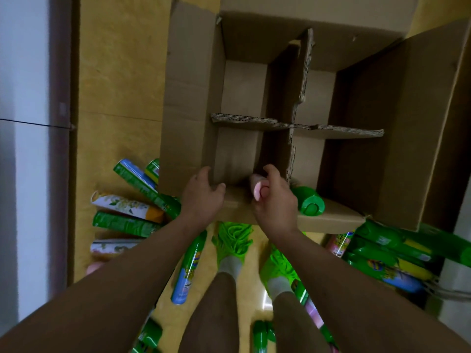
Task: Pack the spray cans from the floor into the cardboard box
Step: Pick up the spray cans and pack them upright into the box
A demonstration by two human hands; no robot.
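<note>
One pink-capped can (258, 188), gripped by the right hand (274, 200), points cap-first toward the viewer at the near wall of the cardboard box (193, 103). Left hand (201, 197) clasps that wall's corner. One green-capped can (307, 201) lies on the near flap. Divider forms four compartments. Labels unreadable.

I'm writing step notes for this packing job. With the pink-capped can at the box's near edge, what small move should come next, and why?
Probably lower the pink-capped can, gripped in the right hand, straight down into the near-left compartment of the cardboard box. It sits tilted over that cell, which looks empty, and the left hand holds the near wall.
</note>
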